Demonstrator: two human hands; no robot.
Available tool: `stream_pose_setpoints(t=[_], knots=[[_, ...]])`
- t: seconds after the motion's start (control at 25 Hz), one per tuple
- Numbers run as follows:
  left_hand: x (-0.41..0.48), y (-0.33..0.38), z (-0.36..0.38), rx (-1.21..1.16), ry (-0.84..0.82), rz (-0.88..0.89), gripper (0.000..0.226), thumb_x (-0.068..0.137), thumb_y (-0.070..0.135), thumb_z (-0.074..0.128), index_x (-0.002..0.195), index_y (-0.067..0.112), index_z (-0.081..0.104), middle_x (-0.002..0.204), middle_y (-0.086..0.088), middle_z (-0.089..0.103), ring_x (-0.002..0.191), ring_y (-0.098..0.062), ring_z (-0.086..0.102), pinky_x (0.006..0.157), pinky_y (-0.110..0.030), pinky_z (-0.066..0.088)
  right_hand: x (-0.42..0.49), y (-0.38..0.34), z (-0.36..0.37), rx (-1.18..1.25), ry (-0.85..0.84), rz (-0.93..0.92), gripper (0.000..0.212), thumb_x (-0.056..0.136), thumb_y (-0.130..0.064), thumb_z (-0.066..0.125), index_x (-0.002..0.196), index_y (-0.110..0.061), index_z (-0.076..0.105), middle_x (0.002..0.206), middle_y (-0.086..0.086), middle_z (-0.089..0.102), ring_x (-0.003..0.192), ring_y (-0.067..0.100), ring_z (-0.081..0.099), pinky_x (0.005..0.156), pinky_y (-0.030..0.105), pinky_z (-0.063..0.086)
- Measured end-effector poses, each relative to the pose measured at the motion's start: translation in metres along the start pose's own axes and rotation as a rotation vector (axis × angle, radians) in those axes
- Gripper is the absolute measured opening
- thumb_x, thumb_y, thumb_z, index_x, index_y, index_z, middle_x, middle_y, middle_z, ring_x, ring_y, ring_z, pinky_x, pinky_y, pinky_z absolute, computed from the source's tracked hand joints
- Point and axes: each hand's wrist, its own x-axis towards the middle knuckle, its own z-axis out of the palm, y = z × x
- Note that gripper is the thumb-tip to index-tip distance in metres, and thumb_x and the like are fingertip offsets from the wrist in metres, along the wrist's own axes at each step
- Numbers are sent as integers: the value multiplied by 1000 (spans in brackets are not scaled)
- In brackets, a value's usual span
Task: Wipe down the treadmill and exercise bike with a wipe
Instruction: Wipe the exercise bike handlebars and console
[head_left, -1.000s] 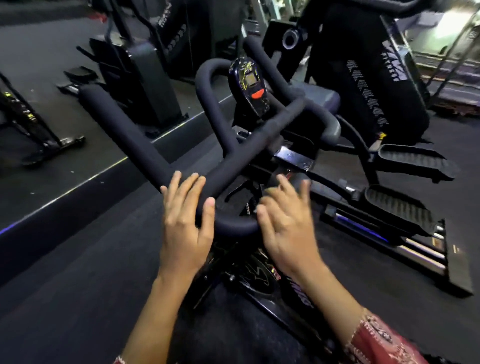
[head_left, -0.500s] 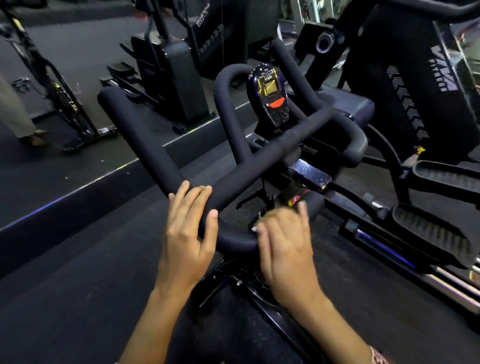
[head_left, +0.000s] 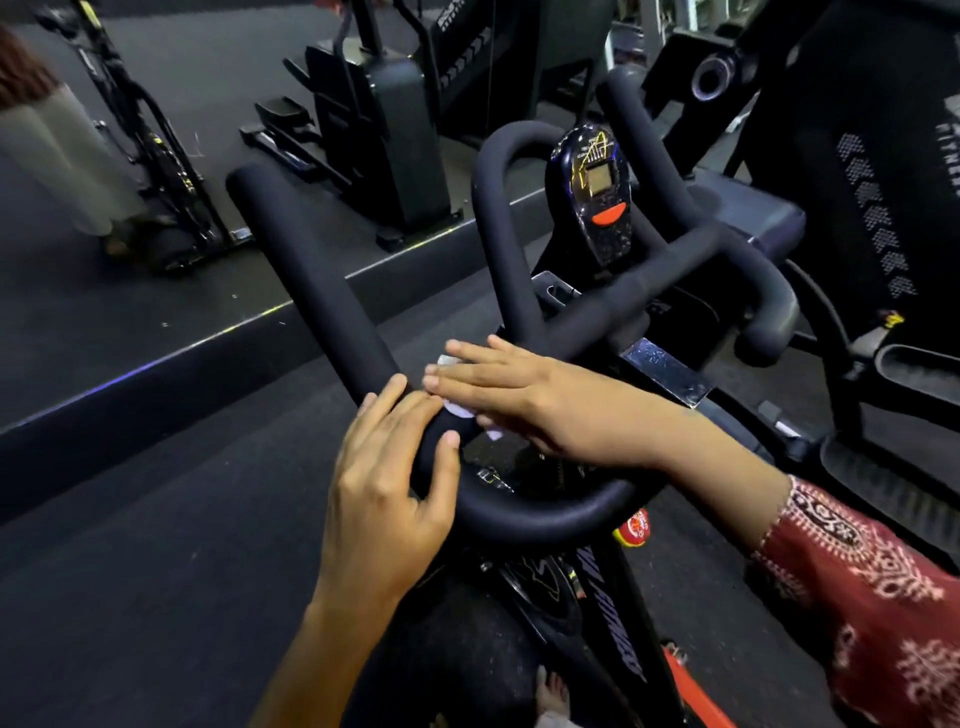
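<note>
Left hand (head_left: 384, 499) curled round the handlebar (head_left: 545, 512) at its near bend, steadying. Right hand (head_left: 519, 395) lay flat, fingers straight, pressing the white wipe (head_left: 460, 411) onto the handlebar just beyond. Step: wiping the exercise bike (head_left: 613, 639). Next likely needed firm strokes up the handlebar's left prong.

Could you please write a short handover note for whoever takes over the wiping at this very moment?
Left hand grips the near bend of the bike's handlebar.
Right hand lies flat, straight fingers pressing the white wipe onto the handlebar's left bar.
Done: cannot tell which parts are already wiped.
Left: the rest of the handlebar, the console, then the treadmill, which cannot be picked out here.
</note>
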Motion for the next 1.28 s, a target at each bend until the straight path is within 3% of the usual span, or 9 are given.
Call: stream_pose_setpoints(t=[0.24, 0.4, 0.56, 0.8, 0.88, 0.96, 1.04, 1.12, 1.28], knots=[[18, 23, 15, 92, -163, -35, 47, 89, 29, 48, 124, 1, 60, 129, -12, 59, 123, -22, 52, 112, -34, 27, -38, 59, -32, 15, 2, -89, 47, 97, -3, 42, 143, -8, 40, 153, 7, 32, 145, 21, 20, 120, 35, 11], [35, 47, 37, 69, -306, -86, 60, 91, 38, 39, 142, 7, 41, 148, -3, 36, 137, -7, 24, 116, -23, 7, -75, 95, -32, -58, 157, -26, 42, 99, -10, 41, 141, -6, 43, 150, 12, 37, 142, 29, 29, 117, 44, 21], [43, 84, 74, 42, -402, -112, 70, 89, 51, 29, 147, 12, 29, 153, 6, 17, 141, -2, 2, 115, -15, -5, -108, 121, -42, -120, 329, 82, 54, 82, 10, 56, 134, -1, 48, 142, 16, 44, 135, 33, 37, 114, 35, 25], [53, 116, 108, 205, -348, -286, 87, 79, 69, 9, 151, 19, 10, 150, 14, -9, 133, 8, -22, 107, -10, -19, -79, 91, -17, 221, 536, 278, 55, 77, 7, 51, 132, 8, 49, 141, 26, 43, 133, 37, 34, 110, 7, 15], [53, 120, 112, 213, -355, -323, 85, 78, 70, 8, 149, 23, 4, 151, 16, -12, 132, 11, -25, 107, -9, -20, -94, 97, -18, 243, 507, 238, 55, 72, 7, 53, 127, 8, 55, 134, 26, 50, 126, 38, 43, 107, 8, 21], [52, 121, 112, 213, -366, -335, 83, 79, 70, 11, 148, 25, 2, 152, 18, -10, 135, 11, -23, 108, -9, -18, -109, 101, -16, 183, 454, 205, 54, 70, 6, 53, 123, 9, 58, 130, 26, 54, 121, 39, 49, 106, 23, 35], [52, 119, 112, 221, -363, -330, 81, 79, 69, 15, 146, 26, 4, 152, 18, -7, 138, 9, -18, 108, -8, -16, -116, 88, -1, 79, 408, 205, 47, 81, -5, 49, 125, 8, 57, 132, 24, 54, 127, 35, 47, 108, 35, 32], [51, 119, 113, 228, -353, -322, 78, 79, 68, 17, 144, 27, 4, 152, 19, -5, 138, 8, -15, 108, -7, -15, -131, 79, 8, 132, 376, 147, 42, 90, -16, 44, 124, 2, 61, 134, 15, 56, 131, 23, 42, 112, 34, 23], [50, 121, 113, 213, -351, -338, 77, 78, 68, 20, 144, 30, 5, 152, 21, -3, 138, 11, -14, 108, -6, -14, -155, 91, -2, 256, 457, 164, 33, 91, -15, 50, 116, -2, 67, 126, 12, 62, 125, 13, 48, 109, 22, 33]])
